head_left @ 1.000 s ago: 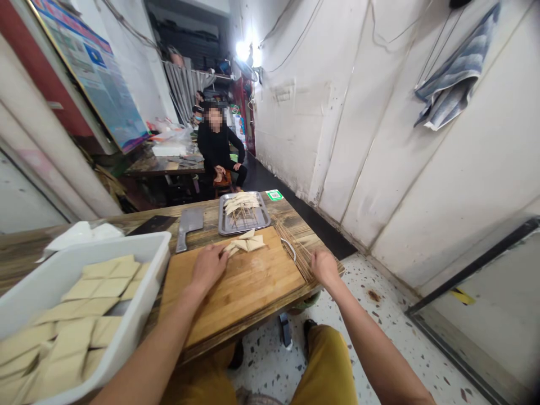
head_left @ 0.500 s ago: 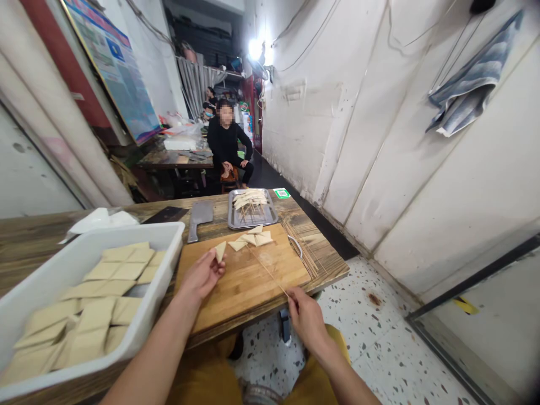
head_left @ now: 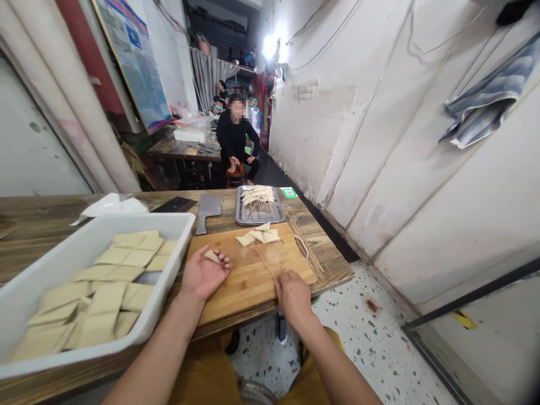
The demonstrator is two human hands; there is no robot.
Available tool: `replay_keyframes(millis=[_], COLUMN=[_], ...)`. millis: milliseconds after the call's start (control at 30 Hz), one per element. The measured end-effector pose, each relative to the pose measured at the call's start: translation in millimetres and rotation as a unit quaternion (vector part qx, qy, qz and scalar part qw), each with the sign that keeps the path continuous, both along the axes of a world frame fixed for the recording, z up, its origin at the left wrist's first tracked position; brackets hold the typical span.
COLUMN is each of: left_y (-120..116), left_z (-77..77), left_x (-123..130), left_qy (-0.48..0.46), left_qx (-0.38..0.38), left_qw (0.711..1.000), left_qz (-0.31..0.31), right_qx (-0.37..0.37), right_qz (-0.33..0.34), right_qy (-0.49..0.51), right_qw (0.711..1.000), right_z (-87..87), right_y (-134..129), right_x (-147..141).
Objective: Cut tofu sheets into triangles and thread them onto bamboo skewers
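My left hand [head_left: 207, 272], palm turned up over the left part of the cutting board [head_left: 248, 287], holds a pale triangular piece [head_left: 212, 256] by its fingers. My right hand [head_left: 294, 293] is closed on the near end of a thin wooden skewer [head_left: 265, 260] at the board's front right. The skewer's far end reaches several cut pale pieces [head_left: 258, 234] near the back of the board. Left of the board, a white tub [head_left: 188, 225] contains folded pale sheets [head_left: 105, 304].
Behind the board are a cleaver [head_left: 210, 206] and a metal tray [head_left: 274, 215] with skewered pieces. Loose skewers [head_left: 310, 244] lie by the board's handle at right. A person [head_left: 237, 135] sits beyond the table.
My left hand has turned palm up, with the triangle now lying lower among its fingers. My right hand has moved forward over the board edge with the skewer. The view has shifted slightly.
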State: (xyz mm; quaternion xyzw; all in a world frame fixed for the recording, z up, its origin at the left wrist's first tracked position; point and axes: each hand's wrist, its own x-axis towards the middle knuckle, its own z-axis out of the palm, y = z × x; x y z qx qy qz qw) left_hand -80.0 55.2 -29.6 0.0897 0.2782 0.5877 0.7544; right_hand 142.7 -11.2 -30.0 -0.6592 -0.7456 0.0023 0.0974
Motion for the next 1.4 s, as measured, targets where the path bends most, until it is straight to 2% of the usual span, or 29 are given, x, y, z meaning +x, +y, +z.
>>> replay_keyframes(millis=[133,267,367,500,567,633,733,767,833,900,967,1067,1133,1300,1400], left_y=[-3.4,-0.8,3.9,10.8,12.1,10.5,3.5,0.7,-4.5,-8.2,-10.2,-11.2,-12.2,-17.2,-18.4], left_z=[3.6,12.3,20.5,27.0,27.3,26.0,22.2,20.7,17.1,13.3,9.8,6.4,5.8,9.3,12.6], left_x=[-0.7,1.7,6.4,11.4,12.8,14.1,16.8,18.0,20.8,24.2,28.0,32.6,34.3,34.4,34.0], left_qy=[-0.054,-0.028,-0.016,-0.039,-0.054,-0.075,-0.102,-0.100,-0.075,-0.044,-0.014,0.027,0.046,0.069,0.060], left_qx=[0.005,-0.042,-0.080,-0.083,-0.084,-0.095,-0.111,-0.112,-0.111,-0.112,-0.113,-0.105,-0.096,-0.076,-0.094], left_qw=[0.998,0.994,0.990,0.992,0.990,0.984,0.977,0.979,0.984,0.989,0.992,0.994,0.994,0.995,0.994], left_qz=[-0.024,-0.096,-0.119,-0.089,-0.098,-0.130,-0.150,-0.141,-0.114,-0.083,-0.049,0.000,0.017,-0.021,-0.015], right_qx=[-0.009,-0.002,0.014,0.033,0.040,0.042,0.022,0.008,-0.025,-0.052,-0.055,-0.021,0.008,0.032,0.024], right_qz=[-0.012,-0.022,-0.036,-0.043,-0.027,0.000,0.018,0.015,0.016,0.029,0.047,0.075,0.091,0.096,0.104], right_qy=[-0.009,0.008,0.043,0.111,0.171,0.293,0.489,0.523,0.552,0.547,0.517,0.463,0.441,0.436,0.442], right_qw=[1.000,1.000,0.998,0.992,0.984,0.955,0.872,0.852,0.833,0.835,0.853,0.883,0.893,0.894,0.891], right_z=[-4.3,-3.7,-1.9,-2.3,-6.1,-12.6,-22.4,-24.3,-24.7,-21.6,-17.7,-15.1,-15.7,-16.4,-15.3], right_y=[18.7,23.2,16.8,0.3,-9.8,-20.4,-36.6,-42.0,-52.7,-62.9,-71.7,-80.7,-83.4,-84.6,-85.1], right_x=[-8.8,-12.0,-8.4,1.6,5.8,7.7,6.2,4.8,1.3,-2.6,-6.5,-11.9,-14.4,-15.4,-14.2])
